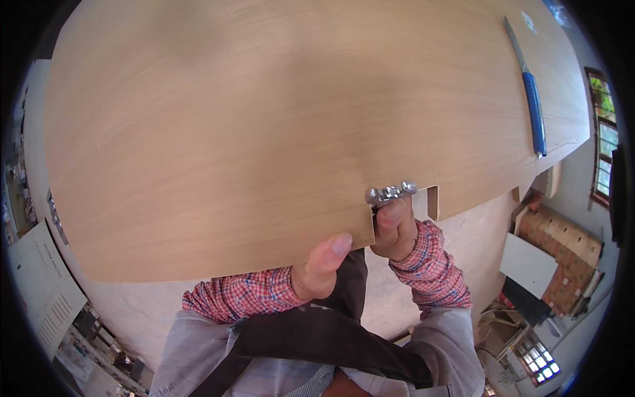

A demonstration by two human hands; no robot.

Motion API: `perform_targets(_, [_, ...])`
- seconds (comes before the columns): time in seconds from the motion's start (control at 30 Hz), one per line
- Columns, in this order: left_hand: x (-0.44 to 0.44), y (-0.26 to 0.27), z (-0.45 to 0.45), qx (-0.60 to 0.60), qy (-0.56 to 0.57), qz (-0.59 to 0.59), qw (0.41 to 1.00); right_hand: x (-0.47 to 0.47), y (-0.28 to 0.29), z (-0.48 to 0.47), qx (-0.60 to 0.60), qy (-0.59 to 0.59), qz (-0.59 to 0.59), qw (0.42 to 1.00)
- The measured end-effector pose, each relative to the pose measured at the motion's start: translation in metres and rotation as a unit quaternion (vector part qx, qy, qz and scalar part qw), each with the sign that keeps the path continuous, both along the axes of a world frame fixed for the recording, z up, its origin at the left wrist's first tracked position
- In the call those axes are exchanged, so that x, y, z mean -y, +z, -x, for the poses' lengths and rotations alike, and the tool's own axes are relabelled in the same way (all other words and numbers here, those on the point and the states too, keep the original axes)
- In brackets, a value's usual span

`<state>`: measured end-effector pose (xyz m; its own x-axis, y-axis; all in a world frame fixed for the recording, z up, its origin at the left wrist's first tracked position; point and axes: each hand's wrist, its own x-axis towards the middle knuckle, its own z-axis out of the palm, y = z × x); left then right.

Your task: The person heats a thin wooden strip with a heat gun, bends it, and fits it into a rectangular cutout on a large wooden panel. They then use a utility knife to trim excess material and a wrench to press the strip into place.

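A large wood-grained panel (223, 149) spreads before me, with a rectangular notch cut into its near edge. My left hand (322, 265) grips that edge left of the notch, thumb on top and fingers hidden beneath. Inside the notch, my right hand (397, 226) is closed around a metal tool (391, 192). The tool's shiny head has rounded ends and sits just above the panel level; its lower part is hidden by the hand. A blue-handled snap-off utility knife (534, 114), blade extended, lies on the panel at the far right.
A smaller cut-out (516, 194) shows farther right along the near edge. Cardboard boxes (560, 233) and a white board (529, 265) stand at right, near a window (603, 134). A white slotted panel (44, 288) is at left. Pale floor (382, 293) shows below.
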<state>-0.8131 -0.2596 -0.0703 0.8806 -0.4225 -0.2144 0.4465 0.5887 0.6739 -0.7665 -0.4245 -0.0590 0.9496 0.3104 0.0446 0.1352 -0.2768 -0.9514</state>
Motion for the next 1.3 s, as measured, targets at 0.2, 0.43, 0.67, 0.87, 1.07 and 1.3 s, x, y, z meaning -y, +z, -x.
perform_targets(0.2, [0.004,0.007,-0.012,-0.016,0.023,0.0,1.0,0.013,0.007,-0.003,-0.129,0.047,-0.05,0.989])
perform_targets(0.43, [0.002,0.006,-0.011,0.011,0.028,0.014,0.999,-0.023,-0.063,0.036,0.046,-0.163,-0.051,0.984])
perform_targets(0.67, [0.01,-0.001,-0.002,0.036,0.056,0.033,0.997,-0.032,-0.094,0.007,0.089,-0.169,-0.071,0.979])
perform_targets(0.87, [0.003,0.0,-0.006,0.032,0.008,0.007,0.999,-0.025,-0.08,-0.002,0.075,-0.127,-0.061,0.987])
perform_targets(1.07, [0.0,-0.004,-0.004,0.032,-0.039,-0.023,0.998,-0.019,-0.06,-0.003,0.043,-0.092,-0.056,0.993])
perform_targets(1.3, [-0.003,-0.009,0.0,0.028,-0.082,-0.039,0.995,-0.012,-0.034,-0.007,-0.015,-0.036,-0.052,0.998])
